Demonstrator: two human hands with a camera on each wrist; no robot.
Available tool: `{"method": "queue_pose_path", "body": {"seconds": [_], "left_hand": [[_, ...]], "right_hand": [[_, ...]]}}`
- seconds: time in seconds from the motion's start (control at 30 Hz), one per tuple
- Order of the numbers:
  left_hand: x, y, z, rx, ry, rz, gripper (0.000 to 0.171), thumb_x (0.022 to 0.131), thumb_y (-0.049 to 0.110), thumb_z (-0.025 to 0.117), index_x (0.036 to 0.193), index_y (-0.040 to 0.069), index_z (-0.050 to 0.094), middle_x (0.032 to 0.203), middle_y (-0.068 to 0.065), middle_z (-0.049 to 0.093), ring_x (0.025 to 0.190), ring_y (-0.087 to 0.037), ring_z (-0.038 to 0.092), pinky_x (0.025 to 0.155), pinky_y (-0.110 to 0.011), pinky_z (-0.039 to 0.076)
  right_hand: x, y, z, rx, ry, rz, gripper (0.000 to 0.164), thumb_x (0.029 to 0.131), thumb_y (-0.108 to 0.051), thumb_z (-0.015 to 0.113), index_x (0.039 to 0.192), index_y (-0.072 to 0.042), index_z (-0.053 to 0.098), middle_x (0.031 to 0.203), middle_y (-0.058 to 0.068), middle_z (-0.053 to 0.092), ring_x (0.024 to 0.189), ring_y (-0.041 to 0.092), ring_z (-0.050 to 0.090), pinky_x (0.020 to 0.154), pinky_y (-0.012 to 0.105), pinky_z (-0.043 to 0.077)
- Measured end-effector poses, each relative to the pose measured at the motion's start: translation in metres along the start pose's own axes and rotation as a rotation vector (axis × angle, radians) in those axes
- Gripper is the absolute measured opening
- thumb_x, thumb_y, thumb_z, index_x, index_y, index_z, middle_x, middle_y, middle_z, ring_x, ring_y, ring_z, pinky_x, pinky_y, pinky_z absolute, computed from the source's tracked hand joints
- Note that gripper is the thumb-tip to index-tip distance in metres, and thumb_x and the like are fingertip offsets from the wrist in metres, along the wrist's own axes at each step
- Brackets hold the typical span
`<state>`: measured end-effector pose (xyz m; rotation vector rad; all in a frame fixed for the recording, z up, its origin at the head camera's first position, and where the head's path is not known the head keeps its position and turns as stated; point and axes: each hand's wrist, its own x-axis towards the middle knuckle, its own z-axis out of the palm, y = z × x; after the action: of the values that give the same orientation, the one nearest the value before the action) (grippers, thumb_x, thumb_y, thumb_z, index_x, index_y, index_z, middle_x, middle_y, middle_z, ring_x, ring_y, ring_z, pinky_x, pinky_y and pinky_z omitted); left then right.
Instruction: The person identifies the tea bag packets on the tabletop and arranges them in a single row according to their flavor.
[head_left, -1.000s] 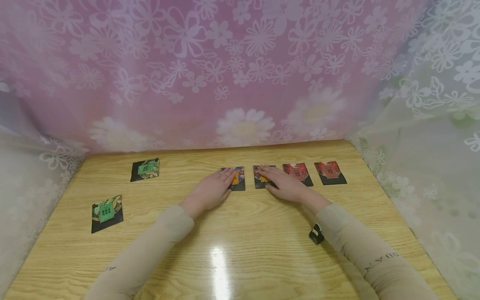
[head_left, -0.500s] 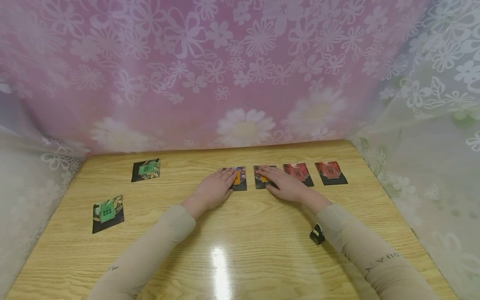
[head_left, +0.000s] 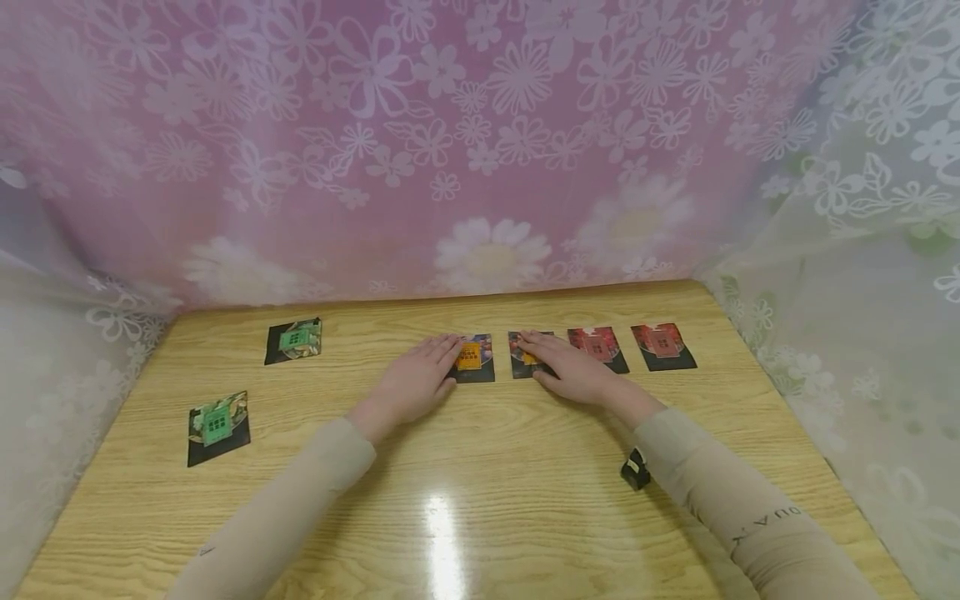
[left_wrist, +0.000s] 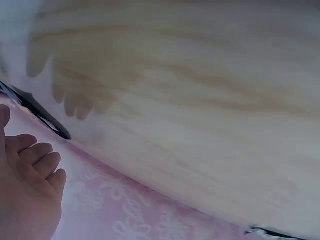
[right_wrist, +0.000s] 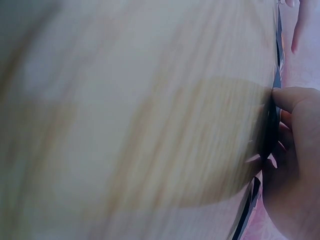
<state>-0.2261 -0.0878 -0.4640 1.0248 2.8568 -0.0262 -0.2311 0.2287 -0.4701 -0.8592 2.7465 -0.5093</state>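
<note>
Right hand [head_left: 577,371] laid over an orange-labelled packet [head_left: 519,367]!
Its grip is loose, fingers stretched across the packet on the bench [head_left: 517,475]; the left hand [head_left: 412,379], grip equally slack, fingers extended, overlaps the second orange-labelled packet's [head_left: 476,358] left edge, contact unclear.

Bare left hand [head_left: 411,379] and bare right hand [head_left: 576,368] apart, palms down.
Behind them run the beige-sleeved left forearm [head_left: 288,504] and beige-sleeved right forearm [head_left: 723,483]; the left fingers [head_left: 441,350] lie side by side, the right thumb [head_left: 547,382] stands out toward the left hand.
</note>
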Motion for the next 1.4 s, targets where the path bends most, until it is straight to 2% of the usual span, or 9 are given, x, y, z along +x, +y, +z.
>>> {"method": "queue_pose_path", "body": {"seconds": [0.2,0.5,0.8,1.03,1.17,1.4], "left_hand": [[-0.021,-0.022,0.004,-0.035,0.054,-0.011,0.064,0.114,0.034,0.045,0.167,0.001,0.030,0.175,-0.018,0.028,0.164,-0.034,0.027,0.137,-0.047,0.021],[-0.068,-0.057,0.009,-0.052,0.144,-0.084,0.062,0.112,0.029,0.053,0.162,-0.005,0.037,0.169,-0.024,0.037,0.159,-0.040,0.036,0.134,-0.053,0.028],[-0.122,-0.085,0.009,-0.062,0.162,-0.153,0.059,0.111,0.023,0.054,0.159,-0.008,0.041,0.166,-0.029,0.041,0.155,-0.046,0.040,0.130,-0.059,0.033],[-0.170,-0.108,0.006,-0.075,0.124,-0.259,0.063,0.112,0.025,0.054,0.162,-0.007,0.035,0.167,-0.031,0.036,0.156,-0.049,0.035,0.129,-0.063,0.032],[-0.195,-0.120,0.011,-0.110,0.122,-0.317,0.063,0.111,0.024,0.055,0.161,-0.009,0.035,0.165,-0.036,0.036,0.153,-0.053,0.036,0.127,-0.066,0.032],[-0.235,-0.137,0.028,-0.139,0.152,-0.374,0.061,0.111,0.020,0.055,0.156,-0.016,0.036,0.158,-0.043,0.037,0.148,-0.058,0.038,0.126,-0.069,0.030]], "right_hand": [[-0.001,0.000,0.000,0.004,0.000,-0.002,0.062,0.111,-0.023,0.058,0.167,-0.008,0.035,0.177,0.014,0.026,0.164,0.039,0.025,0.130,0.063,0.032],[0.000,-0.001,-0.001,-0.004,0.003,-0.003,0.062,0.111,-0.022,0.058,0.167,-0.007,0.034,0.177,0.015,0.025,0.163,0.040,0.024,0.130,0.064,0.031],[0.001,-0.002,-0.002,-0.007,-0.003,-0.004,0.062,0.111,-0.022,0.057,0.166,-0.006,0.035,0.176,0.016,0.026,0.163,0.041,0.025,0.130,0.063,0.032],[0.001,-0.001,-0.001,-0.009,-0.008,-0.002,0.062,0.111,-0.023,0.057,0.167,-0.007,0.034,0.177,0.014,0.025,0.164,0.039,0.024,0.131,0.062,0.031],[0.001,-0.002,-0.001,-0.011,-0.005,-0.004,0.062,0.111,-0.023,0.057,0.166,-0.006,0.035,0.177,0.015,0.026,0.163,0.039,0.025,0.130,0.062,0.031],[0.000,-0.003,-0.001,-0.008,0.006,-0.007,0.061,0.111,-0.021,0.057,0.166,-0.005,0.035,0.176,0.016,0.026,0.163,0.041,0.025,0.130,0.063,0.031]]}}
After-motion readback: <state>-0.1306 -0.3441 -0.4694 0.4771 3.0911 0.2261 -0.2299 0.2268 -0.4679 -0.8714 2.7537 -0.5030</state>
